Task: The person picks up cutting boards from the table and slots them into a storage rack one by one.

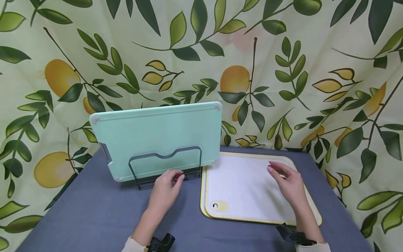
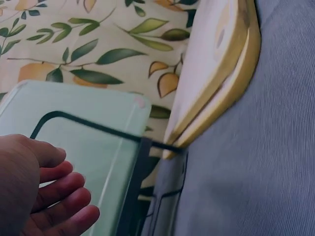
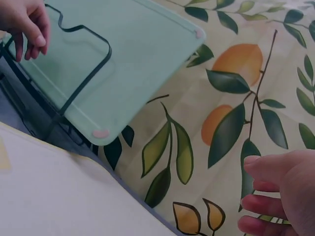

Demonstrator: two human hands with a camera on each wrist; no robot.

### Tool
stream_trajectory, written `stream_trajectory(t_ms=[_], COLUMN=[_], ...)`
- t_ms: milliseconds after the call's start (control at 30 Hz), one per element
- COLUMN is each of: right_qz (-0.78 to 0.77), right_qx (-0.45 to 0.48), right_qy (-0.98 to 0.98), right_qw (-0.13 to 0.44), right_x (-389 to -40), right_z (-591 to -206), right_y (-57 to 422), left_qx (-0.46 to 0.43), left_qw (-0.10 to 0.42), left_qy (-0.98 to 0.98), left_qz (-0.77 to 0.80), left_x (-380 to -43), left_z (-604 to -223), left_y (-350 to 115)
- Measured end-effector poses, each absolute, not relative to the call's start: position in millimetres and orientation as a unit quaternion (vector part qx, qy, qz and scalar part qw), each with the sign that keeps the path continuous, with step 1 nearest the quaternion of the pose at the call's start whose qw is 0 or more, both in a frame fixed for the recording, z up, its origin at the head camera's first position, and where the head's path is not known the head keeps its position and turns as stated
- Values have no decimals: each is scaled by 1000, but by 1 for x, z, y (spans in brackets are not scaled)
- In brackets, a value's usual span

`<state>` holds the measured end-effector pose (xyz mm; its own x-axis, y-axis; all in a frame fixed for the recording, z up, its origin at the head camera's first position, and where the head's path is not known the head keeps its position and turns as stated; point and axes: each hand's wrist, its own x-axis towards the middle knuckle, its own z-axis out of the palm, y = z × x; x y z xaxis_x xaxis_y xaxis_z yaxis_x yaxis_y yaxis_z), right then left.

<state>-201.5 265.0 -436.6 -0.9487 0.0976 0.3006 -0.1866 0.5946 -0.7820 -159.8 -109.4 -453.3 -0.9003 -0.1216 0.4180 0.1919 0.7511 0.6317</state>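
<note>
A mint-green cutting board (image 1: 157, 134) stands on its long edge in a black wire rack (image 1: 165, 155), leaning back. In front of the rack is my left hand (image 1: 165, 187), fingers loosely bent and holding nothing. To the right, two white cutting boards with yellow rims (image 1: 245, 185) lie stacked flat, the upper one slightly offset. Over the right part of this stack hovers my right hand (image 1: 288, 182), its fingers loosely bent with nothing between them. The left wrist view shows the left hand (image 2: 49, 191) close to the rack's wire, and whether it touches is unclear.
A blue-grey cloth (image 1: 94, 210) covers the table. Behind it hangs a curtain (image 1: 195, 77) printed with leaves and orange fruit. Black straps with devices (image 1: 160, 243) sit on both wrists. The rack's right end stands close to the stacked boards' left edge.
</note>
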Motion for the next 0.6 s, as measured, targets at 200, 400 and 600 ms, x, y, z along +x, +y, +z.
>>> stream_trajectory(t_ms=[200, 400, 600], right_qz=[430, 404, 390], right_qx=[14, -1, -28], right_qy=[-891, -904, -908], right_qw=[147, 143, 151], right_x=[-203, -204, -201], right_z=[-444, -452, -460], right_y=[274, 287, 304], left_qx=[-40, -55, -43], left_qw=[204, 187, 151], left_qy=[-903, -908, -910], left_qz=[-376, -371, -385], left_x=[-168, -177, -184], left_z=[-460, -467, -472], left_y=[-80, -57, -44])
